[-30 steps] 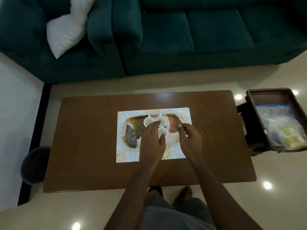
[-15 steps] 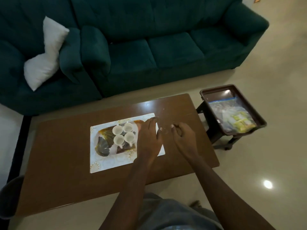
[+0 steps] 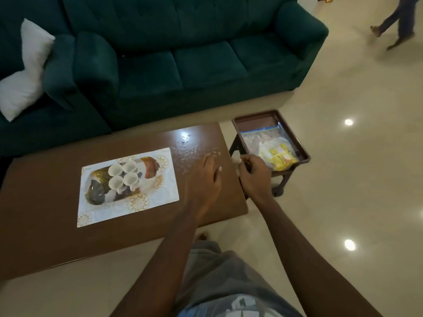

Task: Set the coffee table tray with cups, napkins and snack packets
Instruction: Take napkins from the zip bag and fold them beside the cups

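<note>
On the brown wooden coffee table (image 3: 45,202), four small white cups (image 3: 115,169) sit clustered on a painted oval tray (image 3: 98,193). The left hand (image 3: 203,179) hovers flat over the table's right end. Just past that edge is the right hand (image 3: 254,177), fingers curled.

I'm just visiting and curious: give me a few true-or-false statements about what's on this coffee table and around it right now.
1. Four white cups stand on the patterned tray. True.
2. The snack packets already lie on that tray. False: they sit in a clear bag in the brown side tray beside the table.
3. The left hand holds a cup. False: it is open and holds nothing.
4. A white pillow lies on the green sofa. True.
</note>
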